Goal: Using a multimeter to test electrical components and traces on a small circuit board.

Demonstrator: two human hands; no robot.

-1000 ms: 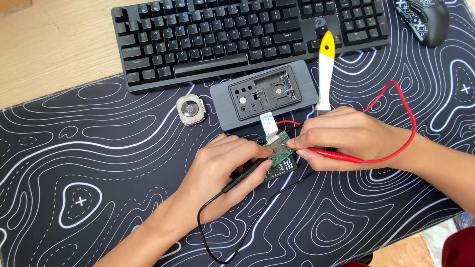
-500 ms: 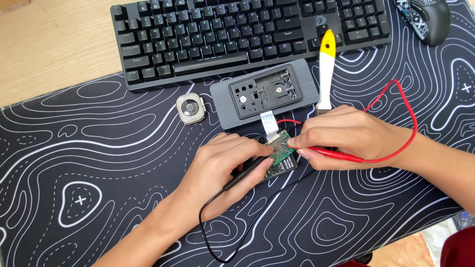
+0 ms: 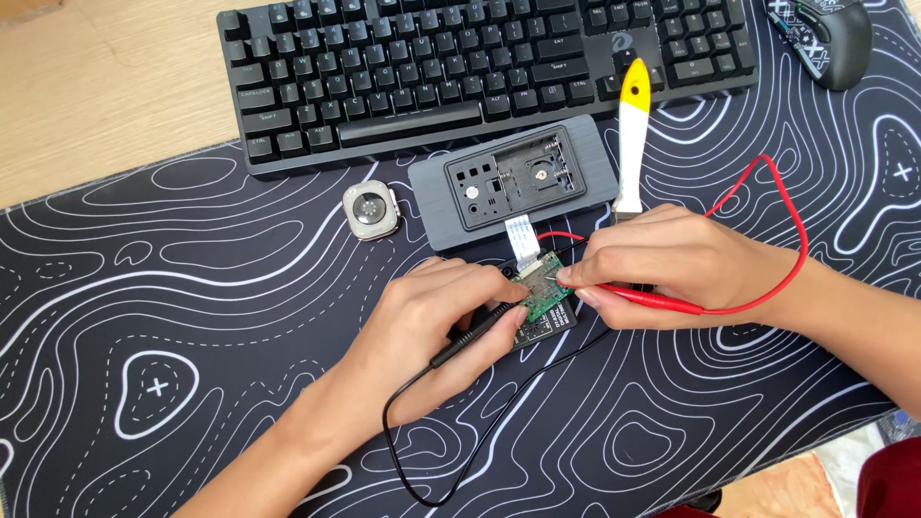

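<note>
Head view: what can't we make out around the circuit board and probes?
- Probe tips: hidden under the left hand and right hand where they meet the green circuit board.
- Board components: too small to tell.
- Black probe lead end: lost near the bottom edge.
- Mouse: cut off by the top edge.

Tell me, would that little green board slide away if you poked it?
Probably, if nobody held it. The board looks thin and small, so likely light, and both hands steady it. The flat white ribbon joining it to the grey case looks bendy, so it might tug back only a little. Its tiny parts look fragile.
</note>
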